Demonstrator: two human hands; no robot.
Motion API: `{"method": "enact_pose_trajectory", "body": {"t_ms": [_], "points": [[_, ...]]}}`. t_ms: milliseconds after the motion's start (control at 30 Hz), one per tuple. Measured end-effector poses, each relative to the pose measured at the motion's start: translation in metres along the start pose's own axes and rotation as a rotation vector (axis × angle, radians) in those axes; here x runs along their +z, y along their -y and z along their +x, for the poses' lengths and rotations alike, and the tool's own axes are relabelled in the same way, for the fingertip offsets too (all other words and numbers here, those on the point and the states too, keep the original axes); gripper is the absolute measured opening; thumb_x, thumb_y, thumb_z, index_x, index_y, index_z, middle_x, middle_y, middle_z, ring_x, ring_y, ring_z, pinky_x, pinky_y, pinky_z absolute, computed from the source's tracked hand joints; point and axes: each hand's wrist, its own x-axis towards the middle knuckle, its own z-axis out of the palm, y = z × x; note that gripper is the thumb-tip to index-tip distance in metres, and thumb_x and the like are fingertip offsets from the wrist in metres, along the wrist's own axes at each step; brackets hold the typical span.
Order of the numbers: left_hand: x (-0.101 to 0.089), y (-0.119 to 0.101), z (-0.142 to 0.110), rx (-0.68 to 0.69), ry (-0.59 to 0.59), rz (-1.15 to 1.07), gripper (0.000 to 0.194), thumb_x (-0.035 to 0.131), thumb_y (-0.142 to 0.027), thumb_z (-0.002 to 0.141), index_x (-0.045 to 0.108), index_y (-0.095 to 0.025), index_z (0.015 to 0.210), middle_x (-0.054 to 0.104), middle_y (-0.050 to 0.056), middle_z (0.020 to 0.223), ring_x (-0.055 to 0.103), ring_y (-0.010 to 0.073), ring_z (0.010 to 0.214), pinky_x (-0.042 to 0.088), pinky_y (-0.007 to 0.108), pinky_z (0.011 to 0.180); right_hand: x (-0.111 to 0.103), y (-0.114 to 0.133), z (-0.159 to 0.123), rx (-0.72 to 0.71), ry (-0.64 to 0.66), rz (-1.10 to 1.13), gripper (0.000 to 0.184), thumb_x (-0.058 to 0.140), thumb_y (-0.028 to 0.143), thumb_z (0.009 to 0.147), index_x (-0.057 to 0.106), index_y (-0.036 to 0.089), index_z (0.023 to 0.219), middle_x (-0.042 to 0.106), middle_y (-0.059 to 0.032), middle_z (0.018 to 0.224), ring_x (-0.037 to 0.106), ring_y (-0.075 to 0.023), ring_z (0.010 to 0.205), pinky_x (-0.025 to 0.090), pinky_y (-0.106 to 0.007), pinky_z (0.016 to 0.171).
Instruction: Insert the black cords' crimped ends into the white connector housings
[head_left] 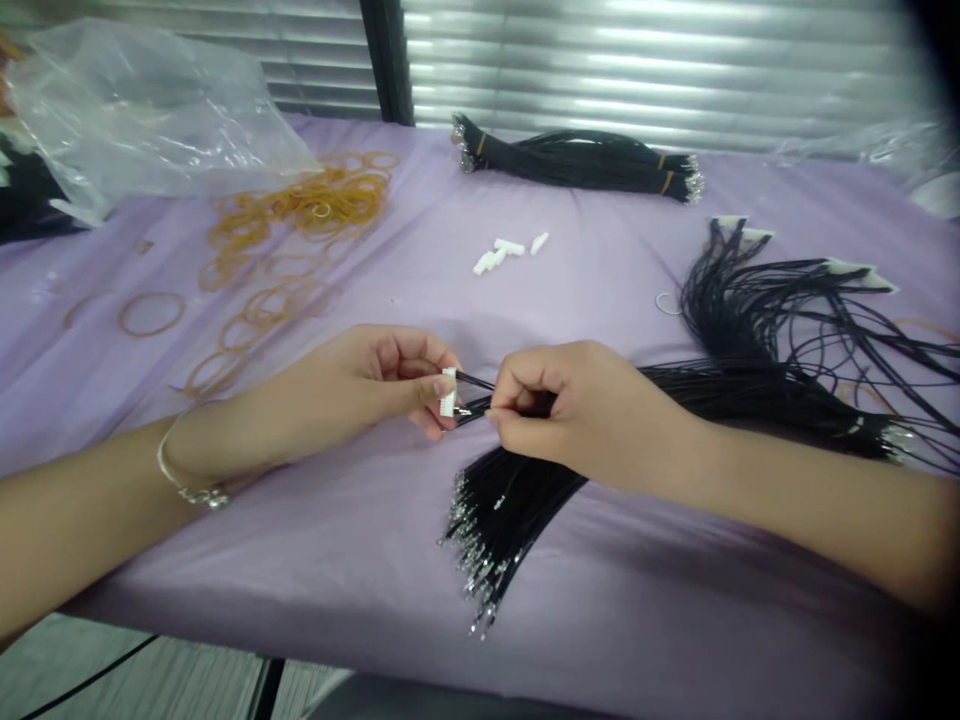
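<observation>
My left hand pinches a white plastic connector.
My right hand grips a thin black wire, fingers closed, centre frame.

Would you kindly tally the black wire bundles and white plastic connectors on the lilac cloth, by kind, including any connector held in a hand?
Black wire bundle tied with orange rubber bands: 1
Loose black wire bunches: 2
White plastic connector in the left hand: 1
Loose white plastic connectors: 3 (leftmost may be two)
Total: 7

A wire-harness workshop: a lilac-covered table with bundled black wires, white connectors and rubber bands.
</observation>
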Motion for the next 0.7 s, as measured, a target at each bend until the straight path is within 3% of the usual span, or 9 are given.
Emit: {"method": "enact_pose_trajectory", "body": {"t_ms": [267, 433, 700], "points": [[0.002, 0.000, 0.001, 0.006, 0.001, -0.007, 0.004, 0.056, -0.010, 0.082, 0.060, -0.012, 0.081, 0.067, 0.000, 0.068, 0.063, 0.0062, 0.057, 0.049, 0.010, 0.055, 0.003, 0.003, 0.000, 0.034, 0.014, 0.027, 0.009, 0.054, 0.019, 0.071, 0.059, 0.016, 0.065, 0.051, 0.0068, 0.054, 0.042, -0.0013, 0.049, 0.030, -0.014, 0.045], [0.002, 0.001, 0.003, 0.016, 0.015, -0.042, 0.006, 0.056, -0.012, 0.081, 0.061, -0.013, 0.078, 0.067, 0.000, 0.066, 0.063, 0.0084, 0.057, 0.051, 0.014, 0.056, 0.007, 0.003, 0.000, 0.025, -0.005, -0.056, 0.014, 0.051, 0.024, 0.076, 0.061, 0.017, 0.068, 0.055, 0.0061, 0.057, 0.043, -0.0021, 0.050, 0.031, -0.016, 0.047], [-0.013, -0.001, 0.003, -0.052, 0.161, -0.108, 0.015, 0.059, -0.011, 0.078, 0.066, -0.014, 0.091, 0.069, 0.005, 0.085, 0.066, 0.0149, 0.076, 0.054, 0.025, 0.071, 0.005, 0.000, -0.001, 0.007, 0.035, -0.072, 0.018, 0.050, 0.027, 0.081, 0.063, 0.019, 0.071, 0.060, 0.0061, 0.061, 0.048, -0.0036, 0.053, 0.032, -0.018, 0.050]]}}
